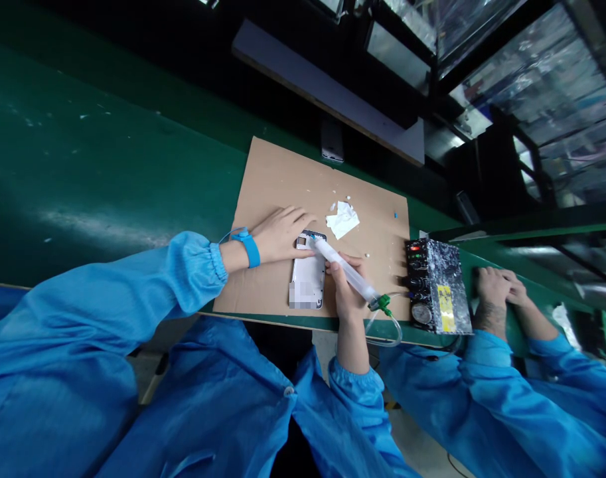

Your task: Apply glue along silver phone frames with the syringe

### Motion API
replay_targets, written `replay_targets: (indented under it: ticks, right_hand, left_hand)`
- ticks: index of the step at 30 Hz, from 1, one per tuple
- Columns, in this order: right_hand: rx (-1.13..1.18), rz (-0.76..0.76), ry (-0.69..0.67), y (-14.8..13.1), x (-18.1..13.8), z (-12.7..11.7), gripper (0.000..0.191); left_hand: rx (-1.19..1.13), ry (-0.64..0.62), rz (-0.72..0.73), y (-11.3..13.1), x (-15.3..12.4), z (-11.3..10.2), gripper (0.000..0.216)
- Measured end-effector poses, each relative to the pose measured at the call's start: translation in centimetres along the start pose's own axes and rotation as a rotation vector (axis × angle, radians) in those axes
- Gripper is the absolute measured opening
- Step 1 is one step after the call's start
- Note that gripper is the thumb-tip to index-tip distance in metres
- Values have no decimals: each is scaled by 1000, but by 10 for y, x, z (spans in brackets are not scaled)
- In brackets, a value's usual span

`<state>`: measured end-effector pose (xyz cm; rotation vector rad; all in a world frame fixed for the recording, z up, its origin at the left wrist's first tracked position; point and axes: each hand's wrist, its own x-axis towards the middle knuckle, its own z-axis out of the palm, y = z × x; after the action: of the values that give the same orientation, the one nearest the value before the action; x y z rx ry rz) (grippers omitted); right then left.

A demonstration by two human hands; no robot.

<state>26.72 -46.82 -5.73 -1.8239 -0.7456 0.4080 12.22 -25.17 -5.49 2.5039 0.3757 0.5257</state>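
Steadily, right hand (347, 292) grips a clear plastic dispensing syringe (343, 271) over a silver phone back shell (308, 277) on brown cardboard (277, 179).

Syringe tip points toward ten o'clock; shell's long axis runs twelve-to-six, label blurred. Left hand (281, 234) lies flat, unclenched, touching the shell's upper edge.

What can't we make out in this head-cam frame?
- Syringe tip: too small to tell whether it touches the phone housing.
- Lower housing: a blur patch covers it.
- Left hand fingers: contact at the housing's edge is unclear.
- Controller box dials: too small to read.
- Tube: its end runs under the table edge.
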Motion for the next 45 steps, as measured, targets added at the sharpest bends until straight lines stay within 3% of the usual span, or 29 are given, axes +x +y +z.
replay_targets:
  ticks: [12,17,24,45]
  right_hand:
    - [-86,-44,-230,3,8,-15,35]
    - [-76,-37,-166,-2,6,-10,37]
    - [51,-15,58,-9,1,5,54]
    - [117,15,115,-9,4,6,51]
  left_hand:
    - [14,-7,-1,1,1,0,70]
    - [24,2,-1,0,1,0,69]
    - [30,-4,1,1,1,-1,70]
    - [32,-25,-6,1,1,-2,70]
